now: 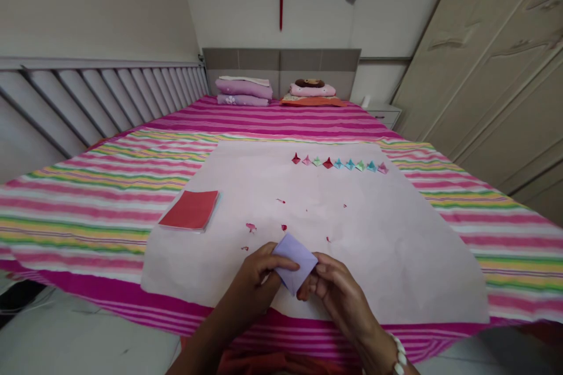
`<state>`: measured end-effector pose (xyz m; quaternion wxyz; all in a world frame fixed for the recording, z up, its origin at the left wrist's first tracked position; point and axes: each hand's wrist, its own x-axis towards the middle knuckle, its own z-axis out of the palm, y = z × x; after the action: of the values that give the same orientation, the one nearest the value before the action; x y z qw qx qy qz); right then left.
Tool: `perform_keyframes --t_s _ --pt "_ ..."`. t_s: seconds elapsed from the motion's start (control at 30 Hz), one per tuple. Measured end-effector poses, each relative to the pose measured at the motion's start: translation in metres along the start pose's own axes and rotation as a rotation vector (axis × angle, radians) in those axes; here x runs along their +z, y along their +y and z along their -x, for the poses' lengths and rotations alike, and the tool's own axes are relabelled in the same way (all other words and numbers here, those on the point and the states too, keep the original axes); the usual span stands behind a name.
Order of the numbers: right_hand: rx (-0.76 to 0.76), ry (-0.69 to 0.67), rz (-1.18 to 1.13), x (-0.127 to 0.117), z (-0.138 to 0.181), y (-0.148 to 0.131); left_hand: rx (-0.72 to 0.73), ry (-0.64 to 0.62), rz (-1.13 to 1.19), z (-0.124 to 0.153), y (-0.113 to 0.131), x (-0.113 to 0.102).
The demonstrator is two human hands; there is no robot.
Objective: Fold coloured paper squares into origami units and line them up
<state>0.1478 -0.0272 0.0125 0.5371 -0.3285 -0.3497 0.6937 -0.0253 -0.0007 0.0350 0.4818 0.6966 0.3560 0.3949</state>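
Note:
A folded square of lavender paper (294,258) is held up between my two hands, turned like a diamond, near the front edge of a large white sheet (373,246). My left hand (259,272) pinches its left side, with a finger lying across the front. At the right corner, the thumb and fingers of my right hand (336,284) grip the edge; some fingers are behind the paper. Farther back on the sheet stands a row of several small folded paper figures (328,163) in red, pink, green and blue. A stack of coloured paper (191,210), red on top, lies left.
Small red and pink paper scraps (250,227) are scattered over the sheet's middle. Underneath is a bed with a striped cover (88,187). Folded bedding (244,91) sits by the headboard (246,60). A slatted rail (132,94) runs along the left, a wardrobe (492,70) along the right.

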Motion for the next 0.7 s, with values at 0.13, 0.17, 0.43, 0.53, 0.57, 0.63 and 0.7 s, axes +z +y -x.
perform_keyframes --t_s 0.13,0.17,0.43,0.53,0.57,0.63,0.7 --pt "0.002 0.092 0.137 -0.001 -0.004 0.001 -0.02 -0.079 0.056 0.0 0.008 0.001" --pt "-0.006 0.122 0.167 -0.001 -0.005 0.001 -0.034 -0.079 0.078 -0.001 0.008 0.002" --pt "-0.001 0.12 0.242 0.001 -0.008 0.003 -0.226 0.269 0.306 -0.008 -0.014 0.015" --pt "-0.029 0.129 0.297 0.001 -0.01 0.0 -0.257 0.264 0.336 -0.009 -0.014 0.015" --pt "-0.033 0.132 0.309 0.001 -0.01 -0.001 -0.27 0.276 0.349 -0.01 -0.014 0.014" --pt "-0.026 0.139 0.317 0.001 -0.01 -0.002 -0.295 0.306 0.381 -0.011 -0.012 0.011" --pt "-0.019 0.163 0.307 0.001 -0.01 -0.002 -0.311 0.343 0.4 -0.013 -0.011 0.007"
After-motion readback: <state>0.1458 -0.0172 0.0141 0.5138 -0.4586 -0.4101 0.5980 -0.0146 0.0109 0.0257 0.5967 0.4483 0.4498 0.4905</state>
